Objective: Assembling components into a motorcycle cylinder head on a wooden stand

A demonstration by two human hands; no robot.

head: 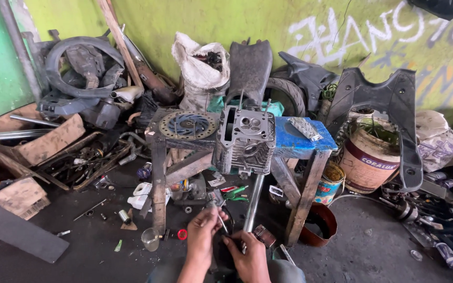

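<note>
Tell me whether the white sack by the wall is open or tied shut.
Open. The white sack stands upright against the wall with its mouth gaping, and dark scrap shows inside at the top.

Soft even daylight, dim shadowed floor, wide-angle bending at edges, slight blur toward corners, no glare

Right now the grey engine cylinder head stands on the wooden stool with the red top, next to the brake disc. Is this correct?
Not quite: the head view shows the stool top is blue, not red. The grey engine cylinder head does stand on it, next to the brake disc.
</note>
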